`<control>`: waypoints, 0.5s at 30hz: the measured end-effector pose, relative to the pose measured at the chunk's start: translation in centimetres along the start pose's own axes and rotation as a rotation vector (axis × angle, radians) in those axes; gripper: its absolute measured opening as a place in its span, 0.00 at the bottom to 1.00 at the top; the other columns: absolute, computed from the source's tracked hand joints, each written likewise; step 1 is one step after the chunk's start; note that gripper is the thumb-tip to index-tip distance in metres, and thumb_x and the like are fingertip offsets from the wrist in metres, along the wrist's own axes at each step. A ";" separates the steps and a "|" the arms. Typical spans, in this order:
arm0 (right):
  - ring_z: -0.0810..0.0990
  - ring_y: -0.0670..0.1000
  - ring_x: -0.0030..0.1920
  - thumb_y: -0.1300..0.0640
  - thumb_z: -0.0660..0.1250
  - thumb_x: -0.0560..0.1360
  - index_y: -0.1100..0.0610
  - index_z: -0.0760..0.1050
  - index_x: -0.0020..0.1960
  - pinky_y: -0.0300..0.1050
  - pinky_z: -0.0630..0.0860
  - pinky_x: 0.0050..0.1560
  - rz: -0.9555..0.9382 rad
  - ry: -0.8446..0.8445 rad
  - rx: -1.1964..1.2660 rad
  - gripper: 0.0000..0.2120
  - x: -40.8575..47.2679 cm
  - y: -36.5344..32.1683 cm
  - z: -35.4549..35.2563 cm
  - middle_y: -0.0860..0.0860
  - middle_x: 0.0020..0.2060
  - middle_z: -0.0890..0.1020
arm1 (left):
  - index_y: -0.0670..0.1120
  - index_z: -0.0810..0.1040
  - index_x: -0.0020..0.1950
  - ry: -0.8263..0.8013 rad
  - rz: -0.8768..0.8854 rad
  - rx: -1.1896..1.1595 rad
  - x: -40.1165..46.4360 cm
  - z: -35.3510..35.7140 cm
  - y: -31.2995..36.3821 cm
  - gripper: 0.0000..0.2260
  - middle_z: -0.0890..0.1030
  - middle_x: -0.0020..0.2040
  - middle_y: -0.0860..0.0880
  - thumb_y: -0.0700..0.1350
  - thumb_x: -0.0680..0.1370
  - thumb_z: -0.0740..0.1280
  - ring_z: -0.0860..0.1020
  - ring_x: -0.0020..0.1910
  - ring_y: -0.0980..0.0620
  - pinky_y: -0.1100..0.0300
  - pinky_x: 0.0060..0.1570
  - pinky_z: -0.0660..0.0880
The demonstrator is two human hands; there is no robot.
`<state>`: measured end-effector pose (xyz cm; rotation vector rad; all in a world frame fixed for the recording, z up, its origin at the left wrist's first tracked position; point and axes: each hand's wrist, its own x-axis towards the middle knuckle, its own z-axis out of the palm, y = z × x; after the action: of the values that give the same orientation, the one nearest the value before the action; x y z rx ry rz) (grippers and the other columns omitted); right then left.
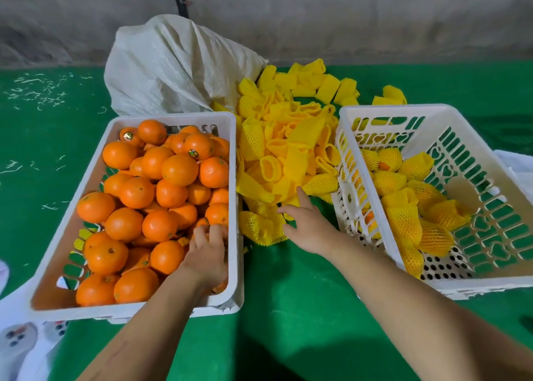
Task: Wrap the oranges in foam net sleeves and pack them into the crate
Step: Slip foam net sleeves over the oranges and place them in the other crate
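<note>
Our left hand (206, 253) curls its fingers over an orange (202, 225) in the full crate (233, 178) at the bench's left. Our right hand (307, 225), fingers spread and holding nothing, touches the sleeves (277, 149) heaped mid-bench. Wrapped oranges (403, 219) lie at mixed angles in the right crate (375, 111).

No text, number or brand could be read anywhere in the view. Small round stickers were seen on two oranges at the far end of the left crate (131, 313), one orange (129, 135) at the back left and another orange (198, 146) near the middle, but their print was too small to be made out. Dark raised marks on the far inner wall of that crate were partly hidden and illegible.
</note>
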<state>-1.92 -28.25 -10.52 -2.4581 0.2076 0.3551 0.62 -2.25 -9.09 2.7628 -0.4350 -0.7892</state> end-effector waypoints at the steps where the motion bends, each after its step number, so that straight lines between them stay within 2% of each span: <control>1: 0.52 0.63 0.82 0.52 0.65 0.82 0.43 0.71 0.75 0.56 0.59 0.78 -0.016 -0.035 -0.029 0.22 0.4 -0.2 0.5 0.52 0.83 0.39 | 0.50 0.51 0.79 0.054 -0.005 -0.107 0.3 -0.3 -0.1 0.35 0.53 0.79 0.40 0.49 0.81 0.71 0.63 0.76 0.30 0.39 0.72 0.69; 4: 0.51 0.61 0.82 0.51 0.64 0.83 0.46 0.69 0.78 0.57 0.59 0.79 -0.014 -0.104 -0.023 0.23 2.0 -1.5 1.9 0.48 0.83 0.38 | 0.52 0.44 0.85 0.208 0.031 -0.289 1.6 -1.3 -0.7 0.44 0.46 0.85 0.44 0.50 0.81 0.74 0.69 0.75 0.34 0.42 0.68 0.75; 7: 0.52 0.56 0.83 0.52 0.64 0.84 0.53 0.62 0.81 0.54 0.60 0.79 -0.037 -0.134 0.010 0.28 3.3 -2.8 3.0 0.45 0.83 0.38 | 0.52 0.38 0.86 0.234 0.049 -0.180 2.9 -1.6 -1.1 0.47 0.55 0.83 0.43 0.50 0.82 0.72 0.80 0.61 0.40 0.47 0.59 0.80; 8: 0.52 0.54 0.82 0.52 0.64 0.84 0.55 0.58 0.83 0.52 0.60 0.79 -0.040 -0.132 0.024 0.30 3.6 -3.1 3.3 0.44 0.83 0.39 | 0.51 0.40 0.86 0.231 0.009 -0.112 3.2 -1.5 -1.2 0.45 0.57 0.79 0.41 0.51 0.82 0.72 0.81 0.55 0.41 0.48 0.57 0.81; 10: 0.56 0.52 0.81 0.53 0.64 0.84 0.58 0.56 0.83 0.49 0.62 0.78 -0.027 -0.081 0.069 0.31 3.9 -3.5 3.5 0.45 0.84 0.45 | 0.51 0.52 0.82 0.266 -0.058 -0.045 3.4 -1.3 -1.2 0.38 0.60 0.73 0.41 0.51 0.81 0.73 0.81 0.49 0.42 0.47 0.52 0.83; 13: 0.72 0.53 0.71 0.55 0.66 0.83 0.60 0.67 0.78 0.52 0.72 0.72 -0.034 0.099 0.200 0.25 3.5 -3.6 3.3 0.50 0.79 0.62 | 0.51 0.61 0.70 0.310 -0.045 -0.078 3.5 -1.3 -1.2 0.29 0.68 0.69 0.44 0.47 0.78 0.76 0.81 0.44 0.44 0.46 0.43 0.84; 15: 0.79 0.50 0.57 0.57 0.69 0.81 0.57 0.78 0.68 0.50 0.79 0.59 -0.062 0.287 0.283 0.16 2.8 -3.6 3.1 0.50 0.67 0.76 | 0.52 0.61 0.68 0.300 -0.028 -0.141 3.3 -1.6 -1.3 0.29 0.73 0.64 0.46 0.48 0.77 0.77 0.80 0.45 0.45 0.46 0.43 0.83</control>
<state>0.99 -23.66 -11.69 -2.2195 0.2809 -0.0541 4.44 -1.97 -9.73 2.6969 -0.2705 -0.3838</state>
